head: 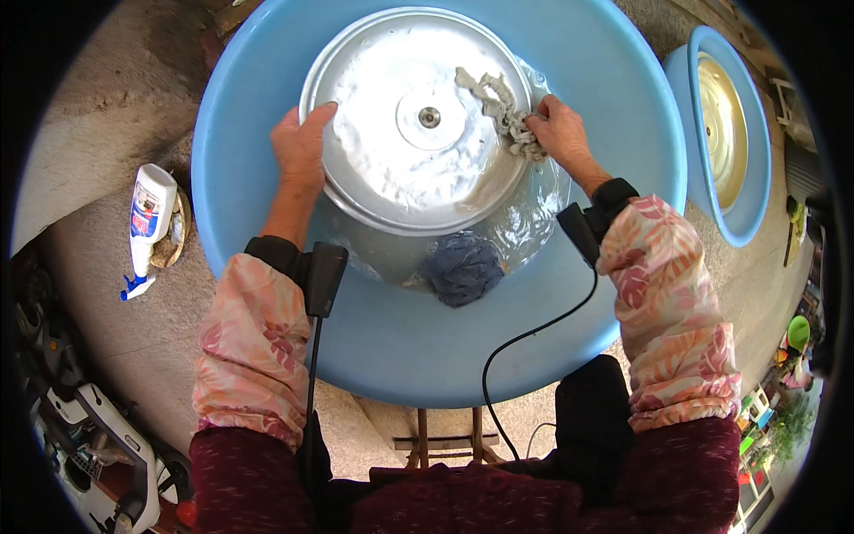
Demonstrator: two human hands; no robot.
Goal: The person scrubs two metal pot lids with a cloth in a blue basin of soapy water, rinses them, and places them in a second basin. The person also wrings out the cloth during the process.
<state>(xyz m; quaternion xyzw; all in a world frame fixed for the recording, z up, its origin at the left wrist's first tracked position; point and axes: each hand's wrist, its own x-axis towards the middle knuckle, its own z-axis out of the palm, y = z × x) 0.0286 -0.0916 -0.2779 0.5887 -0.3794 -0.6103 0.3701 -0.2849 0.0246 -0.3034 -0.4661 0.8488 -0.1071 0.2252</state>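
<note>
A large round aluminium pot lid (373, 167) rests tilted in a wide blue plastic basin (434, 360), with a metal fastener at its centre. My left hand (300, 143) grips the lid's left rim, thumb on the upper face and fingers below the edge. Pinched in my right hand (564, 133) is a wet, twisted grey rag (497, 100) that lies across the lid's right edge. Shallow, cloudy water (540, 213) shows around the lid. A dark blue bunched cloth (464, 267) sits in it, just below the lid's near rim.
On the floor at left lies a white spray bottle (152, 207) with a blue trigger, beside a small bowl (177, 233). A second blue basin (752, 207) at right holds a yellowish metal disc (724, 127). Cables hang from both wrist devices. Wooden legs (422, 434) show below the basin.
</note>
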